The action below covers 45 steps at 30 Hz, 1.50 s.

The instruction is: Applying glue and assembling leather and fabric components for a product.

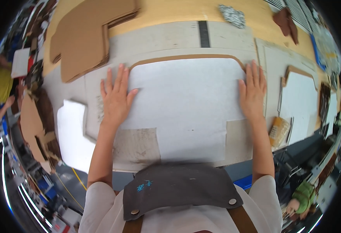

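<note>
A large white sheet (186, 97), wide with rounded far corners and a narrower near part, lies flat in front of me. A brown strip (184, 57) of a matching piece shows along its far edge; the rest of that layer is hidden. My left hand (118, 95) rests at the sheet's left edge, fingers spread and pointing away from me. Against the right edge lies my right hand (253, 89), its fingers stretched out and its thumb over the white surface. Neither hand grips anything. Beneath the sheet is a worn grey board (135, 143).
Brown cut panels (81, 39) are stacked at the far left, above a white cut piece (75, 130). Rightward lie more white sheets (298, 103) and a yellow-labelled clear package (279, 132). A speckled cloth (232, 16) and brown scrap (286, 24) sit far back. People work at both sides.
</note>
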Available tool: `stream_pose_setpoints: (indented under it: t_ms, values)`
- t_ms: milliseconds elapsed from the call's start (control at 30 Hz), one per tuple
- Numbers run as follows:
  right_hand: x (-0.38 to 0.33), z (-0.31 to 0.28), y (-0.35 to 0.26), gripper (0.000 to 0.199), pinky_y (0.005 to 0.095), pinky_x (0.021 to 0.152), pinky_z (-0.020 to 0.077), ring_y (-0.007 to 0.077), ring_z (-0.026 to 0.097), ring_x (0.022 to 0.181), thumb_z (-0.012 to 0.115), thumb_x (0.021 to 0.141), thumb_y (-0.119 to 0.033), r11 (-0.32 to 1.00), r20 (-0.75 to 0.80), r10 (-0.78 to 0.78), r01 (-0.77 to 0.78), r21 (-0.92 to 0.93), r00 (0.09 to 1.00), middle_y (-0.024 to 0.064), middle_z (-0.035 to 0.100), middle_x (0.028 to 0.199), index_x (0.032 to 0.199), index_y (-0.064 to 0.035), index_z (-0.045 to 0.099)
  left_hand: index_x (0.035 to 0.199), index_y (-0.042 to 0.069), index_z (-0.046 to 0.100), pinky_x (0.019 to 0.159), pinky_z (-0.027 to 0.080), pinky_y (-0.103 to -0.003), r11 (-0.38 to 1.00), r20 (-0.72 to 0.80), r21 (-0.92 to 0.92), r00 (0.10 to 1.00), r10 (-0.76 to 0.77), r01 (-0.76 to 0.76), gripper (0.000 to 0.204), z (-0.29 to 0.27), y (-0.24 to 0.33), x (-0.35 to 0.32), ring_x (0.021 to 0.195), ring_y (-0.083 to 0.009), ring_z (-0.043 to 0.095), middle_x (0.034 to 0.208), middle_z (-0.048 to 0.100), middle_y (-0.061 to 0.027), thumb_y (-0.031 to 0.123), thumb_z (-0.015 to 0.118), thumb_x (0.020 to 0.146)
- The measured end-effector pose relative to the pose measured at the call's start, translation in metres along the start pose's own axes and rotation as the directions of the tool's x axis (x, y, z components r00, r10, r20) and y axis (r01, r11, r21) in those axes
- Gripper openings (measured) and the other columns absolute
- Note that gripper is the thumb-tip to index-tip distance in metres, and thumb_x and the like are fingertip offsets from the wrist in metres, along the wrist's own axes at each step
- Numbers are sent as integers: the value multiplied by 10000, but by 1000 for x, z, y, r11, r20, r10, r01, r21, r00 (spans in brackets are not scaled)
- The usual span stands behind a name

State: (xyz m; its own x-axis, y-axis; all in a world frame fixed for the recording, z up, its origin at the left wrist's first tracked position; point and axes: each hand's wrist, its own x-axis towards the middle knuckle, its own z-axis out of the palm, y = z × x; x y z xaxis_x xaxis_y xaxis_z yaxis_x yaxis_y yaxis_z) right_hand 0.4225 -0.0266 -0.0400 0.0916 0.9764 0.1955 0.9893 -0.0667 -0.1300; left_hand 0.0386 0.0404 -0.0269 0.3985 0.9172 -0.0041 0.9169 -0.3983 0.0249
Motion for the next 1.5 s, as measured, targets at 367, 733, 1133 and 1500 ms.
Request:
stream_pose_setpoints:
  t_ms: [367,733,1133,1500]
  values:
    - [23,-10,-7,404,416,1015,381,352,464,1186,553,868,-20,971,-39,-53,60,230,998,158,523,1291,1269,18,520,1456,64,326,1137,116,-512,982,-44,-100,985,-166,161,544,-1,-17,-27,1436,-343,153,1551,252,-78,288,450,975]
    - [50,-22,-7,273,363,802,508,305,603,940,590,872,-46,946,133,27,-68,318,991,166,580,1061,1135,25,601,1387,77,440,1114,200,-501,982,-117,-44,975,-188,184,493,1,-22,-34,1396,-367,248,1513,335,-72,219,547,927]
    - [66,-25,3,241,306,664,502,193,610,709,646,851,-78,910,286,70,-179,373,956,108,604,855,1078,-2,623,1245,23,552,1006,378,-405,916,-188,-388,965,-184,100,540,-5,-14,-15,1215,-335,424,1332,491,-122,156,753,763]
    - [57,-24,7,285,295,698,510,187,597,778,632,866,-72,921,195,53,-123,369,979,96,595,869,1143,-11,609,1242,47,575,1043,288,-464,982,-204,-177,974,-101,65,409,1,6,-34,1291,-347,377,1427,431,-90,173,647,859]
